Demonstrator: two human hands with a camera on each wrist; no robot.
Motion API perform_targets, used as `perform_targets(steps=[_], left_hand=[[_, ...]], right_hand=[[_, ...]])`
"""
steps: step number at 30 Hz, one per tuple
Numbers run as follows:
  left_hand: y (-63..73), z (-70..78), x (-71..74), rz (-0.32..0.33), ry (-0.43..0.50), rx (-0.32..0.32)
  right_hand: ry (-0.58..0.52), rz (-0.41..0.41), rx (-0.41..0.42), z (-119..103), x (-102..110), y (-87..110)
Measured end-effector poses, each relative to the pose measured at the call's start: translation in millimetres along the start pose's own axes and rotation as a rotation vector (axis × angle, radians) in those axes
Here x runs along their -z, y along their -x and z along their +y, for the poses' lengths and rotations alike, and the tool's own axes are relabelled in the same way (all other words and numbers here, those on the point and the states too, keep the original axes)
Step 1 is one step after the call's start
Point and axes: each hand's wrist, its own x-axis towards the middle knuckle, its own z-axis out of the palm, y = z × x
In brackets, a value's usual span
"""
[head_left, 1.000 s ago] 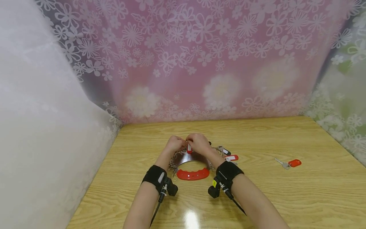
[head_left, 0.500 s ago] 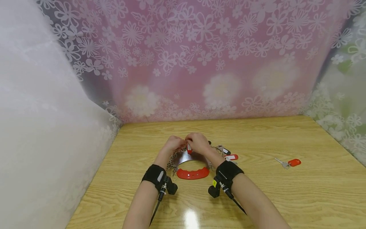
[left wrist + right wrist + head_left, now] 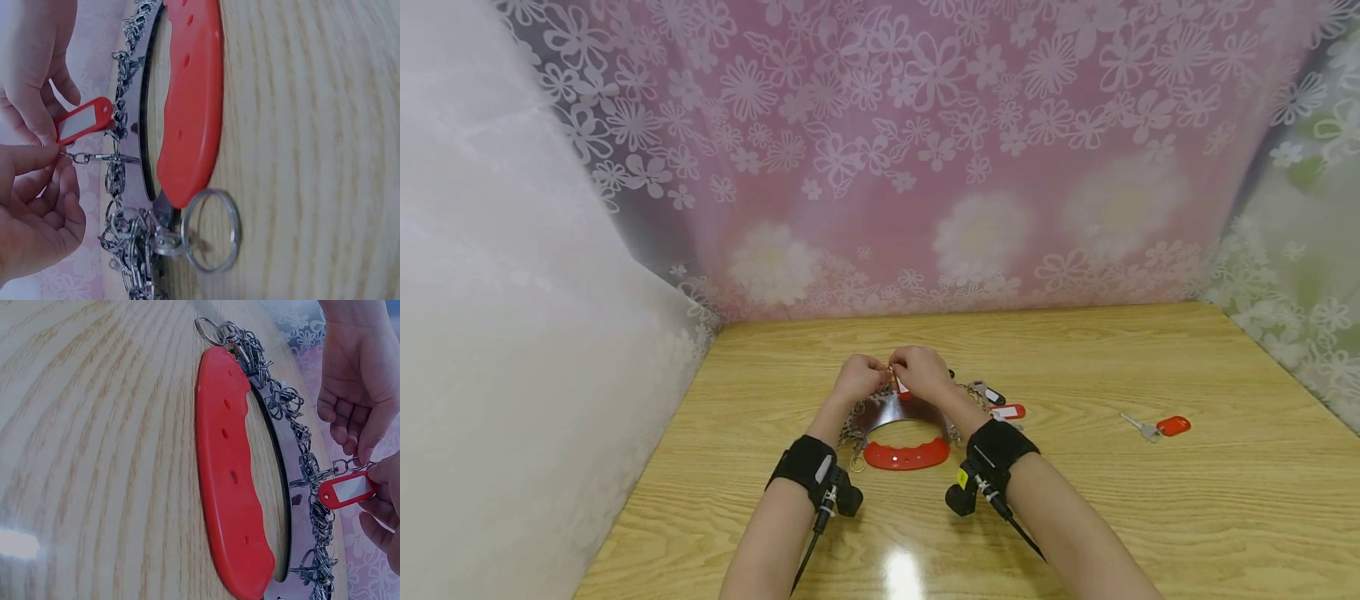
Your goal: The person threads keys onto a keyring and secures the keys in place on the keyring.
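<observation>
A large key holder with a red grip (image 3: 907,455) and a curved metal band (image 3: 891,408) lies on the table, short chains hanging along the band. Over its far side, my left hand (image 3: 859,379) pinches the small metal ring (image 3: 359,464) at the end of one chain, whose swivel (image 3: 81,158) is pulled taut. Close against it, my right hand (image 3: 922,373) pinches the end of a red key tag (image 3: 85,122) with a white label. Fingertips hide where the tag and ring meet, and whether a key hangs there cannot be seen.
A loose key (image 3: 1142,429) with a red tag (image 3: 1173,426) lies to the right. Beside the holder are a black-tagged key (image 3: 994,397) and a red-and-white tag (image 3: 1009,412). A bigger ring (image 3: 211,231) sits at the grip's left end. Patterned curtains (image 3: 970,150) stand behind the table.
Both hands stay over the far side of the holder, with small finger movements. The red key tag between them has tilted, its lower end swinging slightly to the right.
</observation>
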Motion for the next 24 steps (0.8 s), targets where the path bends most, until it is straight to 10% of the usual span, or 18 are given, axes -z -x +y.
perform_targets(steps=[24], left_hand=[[-3.1,1.6,-3.2,0.044,0.332,0.225]], right_hand=[[0.049,0.007,0.068,0.4,-2.3,2.6]])
